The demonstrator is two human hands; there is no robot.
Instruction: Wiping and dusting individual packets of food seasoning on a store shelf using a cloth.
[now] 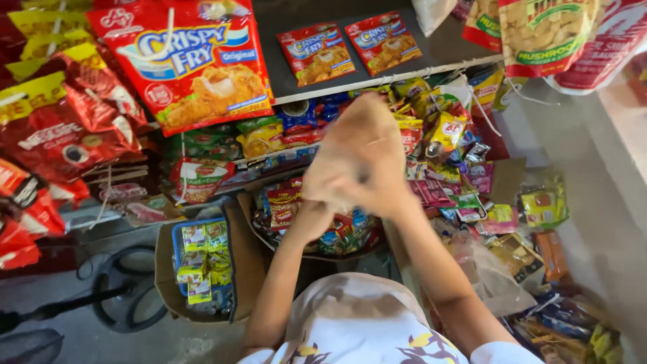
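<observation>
My left hand (pixel 325 185) and my right hand (pixel 377 145) are raised together in front of the shelves, pressed against each other and blurred by motion. A small dark spot shows between them, but I cannot tell what it is or whether either hand holds it. Both forearms rise from the bottom of the view, above my white printed shirt (pixel 364 323). Just behind and below the hands sits a cardboard tray of red and blue sachets (pixel 286 205).
A large red and yellow packet (pixel 185 64) hangs at the upper left. Two small red packets (pixel 317 52) lie on a dark shelf. An open box (pixel 202 263) holds yellow-green sachets. A black cable loop (pixel 128 290) lies on the floor. Piles of mixed sachets (pixel 472 195) fill the right.
</observation>
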